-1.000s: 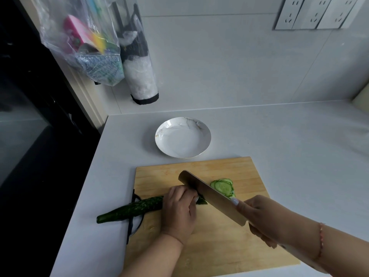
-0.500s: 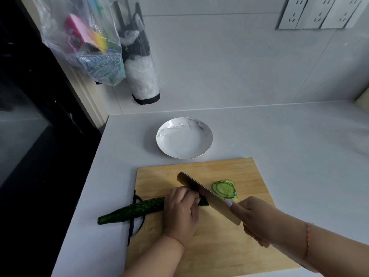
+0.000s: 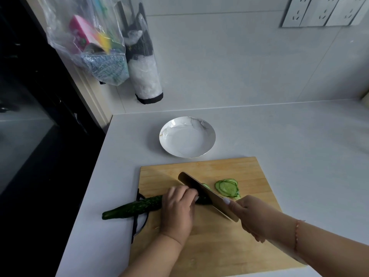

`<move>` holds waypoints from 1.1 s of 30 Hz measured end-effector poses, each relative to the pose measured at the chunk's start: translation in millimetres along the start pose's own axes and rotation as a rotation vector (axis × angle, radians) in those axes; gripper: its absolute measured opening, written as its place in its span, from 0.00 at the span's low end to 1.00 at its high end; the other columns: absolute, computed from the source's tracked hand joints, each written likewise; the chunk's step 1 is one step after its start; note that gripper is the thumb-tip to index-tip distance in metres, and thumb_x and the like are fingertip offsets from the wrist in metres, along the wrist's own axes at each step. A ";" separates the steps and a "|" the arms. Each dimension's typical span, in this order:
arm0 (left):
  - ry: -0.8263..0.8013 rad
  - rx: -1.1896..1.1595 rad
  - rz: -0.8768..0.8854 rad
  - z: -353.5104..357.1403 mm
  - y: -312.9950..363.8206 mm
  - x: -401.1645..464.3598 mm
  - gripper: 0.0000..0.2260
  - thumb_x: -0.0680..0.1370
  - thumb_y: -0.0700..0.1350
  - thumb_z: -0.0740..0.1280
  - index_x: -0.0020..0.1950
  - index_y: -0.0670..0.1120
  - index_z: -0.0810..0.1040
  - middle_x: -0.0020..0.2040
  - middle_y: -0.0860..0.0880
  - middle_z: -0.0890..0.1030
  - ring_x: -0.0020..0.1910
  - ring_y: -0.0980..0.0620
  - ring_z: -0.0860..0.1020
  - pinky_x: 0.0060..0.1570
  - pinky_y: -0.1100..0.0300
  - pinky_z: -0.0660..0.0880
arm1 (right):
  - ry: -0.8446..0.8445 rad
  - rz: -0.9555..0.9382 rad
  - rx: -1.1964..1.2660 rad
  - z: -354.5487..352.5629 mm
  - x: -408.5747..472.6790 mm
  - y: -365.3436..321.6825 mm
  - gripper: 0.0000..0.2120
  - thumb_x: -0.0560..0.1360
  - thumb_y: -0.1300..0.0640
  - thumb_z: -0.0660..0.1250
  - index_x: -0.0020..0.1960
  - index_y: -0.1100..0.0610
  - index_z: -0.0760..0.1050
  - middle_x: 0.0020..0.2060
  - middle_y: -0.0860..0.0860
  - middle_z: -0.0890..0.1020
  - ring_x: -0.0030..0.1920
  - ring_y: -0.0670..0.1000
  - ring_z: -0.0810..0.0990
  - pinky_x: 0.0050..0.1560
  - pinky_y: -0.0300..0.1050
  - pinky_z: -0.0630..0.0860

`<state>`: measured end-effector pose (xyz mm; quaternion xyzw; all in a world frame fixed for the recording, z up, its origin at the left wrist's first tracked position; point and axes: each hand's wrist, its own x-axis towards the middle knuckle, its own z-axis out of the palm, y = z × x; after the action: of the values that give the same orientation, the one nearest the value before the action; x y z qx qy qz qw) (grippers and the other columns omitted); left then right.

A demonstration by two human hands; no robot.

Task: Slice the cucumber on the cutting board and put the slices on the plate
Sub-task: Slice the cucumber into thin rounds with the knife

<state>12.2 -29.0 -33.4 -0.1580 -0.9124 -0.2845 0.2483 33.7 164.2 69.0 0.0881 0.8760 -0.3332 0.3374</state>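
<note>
Cucumber (image 3: 131, 208): long, dark green, bumpy-skinned, lying across the left edge of the cutting board (image 3: 249, 236), with its uncut end overhanging onto the bench (image 3: 279, 136). Left hand (image 3: 177, 211): fingers curled over the cucumber near its cut end, holding it down. Right hand (image 3: 251, 215): wrapped around the handle of the knife (image 3: 201, 191), index finger extended onto the blade. Blade is broad, rectangular and metallic, set against the cut end of the cucumber just beside the left fingertips.

Slices (image 3: 227, 187): thin, round, pale green with dark rims, overlapping in a small pile on the board just right of the blade. Board is rectangular light wood with visible grain; a black loop hangs off its left edge.

Plate (image 3: 187, 119): round, shallow, white with faint grey marbling and a thin gold rim, on the pale smooth bench beyond the board, holding no slices.

No legible writing is visible.
</note>
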 end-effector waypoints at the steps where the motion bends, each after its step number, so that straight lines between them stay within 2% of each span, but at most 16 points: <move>1: -0.004 0.003 -0.002 0.9 -0.6 -1.4 0.06 0.74 0.43 0.61 0.44 0.49 0.79 0.43 0.52 0.77 0.43 0.50 0.71 0.40 0.56 0.70 | 0.000 0.000 -0.002 0.6 -0.2 0.0 0.28 0.77 0.35 0.50 0.38 0.59 0.69 0.15 0.48 0.72 0.17 0.49 0.73 0.30 0.37 0.74; 7: -0.042 0.049 0.000 3.0 -1.2 -2.5 0.07 0.73 0.44 0.61 0.47 0.52 0.77 0.44 0.51 0.76 0.44 0.49 0.70 0.41 0.57 0.68 | -0.003 0.004 0.008 -1.1 -4.7 -0.7 0.28 0.77 0.36 0.50 0.41 0.59 0.71 0.20 0.49 0.73 0.18 0.49 0.73 0.30 0.38 0.74; 11: -0.061 0.041 0.002 2.1 -2.0 -2.6 0.11 0.70 0.42 0.63 0.49 0.54 0.76 0.43 0.52 0.75 0.43 0.49 0.70 0.41 0.58 0.66 | 0.009 -0.011 0.016 -7.2 -17.7 -0.4 0.29 0.78 0.37 0.51 0.44 0.63 0.73 0.18 0.48 0.72 0.18 0.51 0.72 0.31 0.42 0.74; 15: -0.050 0.008 0.000 0.7 -0.7 -1.4 0.10 0.71 0.43 0.63 0.50 0.54 0.75 0.43 0.51 0.76 0.43 0.49 0.71 0.42 0.57 0.69 | 0.017 -0.022 0.020 -12.2 -30.0 -1.9 0.26 0.78 0.37 0.51 0.38 0.58 0.70 0.15 0.47 0.71 0.18 0.50 0.70 0.32 0.43 0.74; 22: -0.072 -0.023 -0.018 -1.9 1.3 -0.3 0.19 0.64 0.35 0.74 0.48 0.53 0.75 0.43 0.51 0.76 0.43 0.50 0.70 0.43 0.58 0.67 | 0.000 -0.028 0.000 -11.6 -32.5 -3.7 0.28 0.77 0.36 0.50 0.40 0.60 0.71 0.14 0.47 0.70 0.18 0.50 0.71 0.33 0.43 0.74; 25: -0.069 -0.030 -0.027 -2.3 2.3 0.1 0.20 0.64 0.35 0.75 0.48 0.54 0.75 0.42 0.52 0.76 0.44 0.51 0.70 0.43 0.58 0.66 | -0.008 -0.028 -0.006 -10.3 -29.8 -4.4 0.30 0.78 0.37 0.50 0.44 0.63 0.73 0.14 0.47 0.70 0.17 0.49 0.70 0.36 0.46 0.76; 27: -0.069 -0.033 -0.031 -2.4 2.4 -0.3 0.19 0.64 0.36 0.75 0.48 0.54 0.75 0.42 0.52 0.76 0.44 0.50 0.70 0.43 0.58 0.67 | -0.004 -0.025 -0.006 -8.6 -26.4 -5.1 0.29 0.78 0.37 0.50 0.42 0.62 0.72 0.14 0.48 0.71 0.17 0.49 0.70 0.36 0.46 0.77; 33: -0.070 -0.006 -0.031 -1.2 0.4 -1.1 0.17 0.66 0.36 0.73 0.47 0.53 0.75 0.43 0.52 0.75 0.44 0.49 0.70 0.42 0.57 0.67 | 0.005 0.004 -0.003 0.9 -9.3 -7.9 0.27 0.78 0.37 0.50 0.40 0.60 0.70 0.17 0.48 0.72 0.18 0.50 0.72 0.32 0.41 0.75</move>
<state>13.7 -29.5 -33.0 -0.1543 -0.9220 -0.2854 0.2113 38.1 158.3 78.7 0.0900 0.8772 -0.3310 0.3360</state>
